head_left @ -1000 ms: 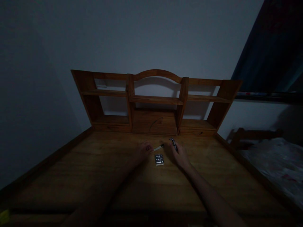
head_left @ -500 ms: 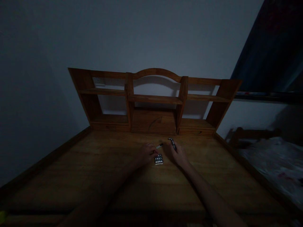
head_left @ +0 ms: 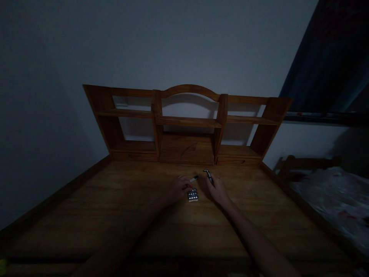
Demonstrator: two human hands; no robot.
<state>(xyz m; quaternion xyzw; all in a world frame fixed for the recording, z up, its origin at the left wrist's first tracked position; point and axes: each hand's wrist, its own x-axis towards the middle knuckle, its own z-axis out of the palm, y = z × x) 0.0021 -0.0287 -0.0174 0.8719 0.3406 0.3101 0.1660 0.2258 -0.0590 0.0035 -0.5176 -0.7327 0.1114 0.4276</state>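
A small block (head_left: 193, 195) with rows of black and white squares lies on the wooden desk in dim light. My left hand (head_left: 178, 188) is at its upper left corner, with thumb and fingers closed against it; a reddish bit shows at the fingertips, too small to name. To the right, my right hand (head_left: 218, 190) is wrapped round a small black-and-silver tool (head_left: 208, 175), whose bent tip points up and left. Just beyond the block, a thin pale strip with a dark end (head_left: 194, 179) lies between the hands.
A wooden shelf unit (head_left: 188, 122) with open compartments and low drawers stands along the back of the desk (head_left: 115, 215). Raised wooden edges run down both sides. Right of the desk is a heap of clear plastic (head_left: 331, 192), below a dark curtain (head_left: 331, 65).
The tool in my right hand has shifted slightly left and its tip has turned a little. My left hand and the block stay almost in place.
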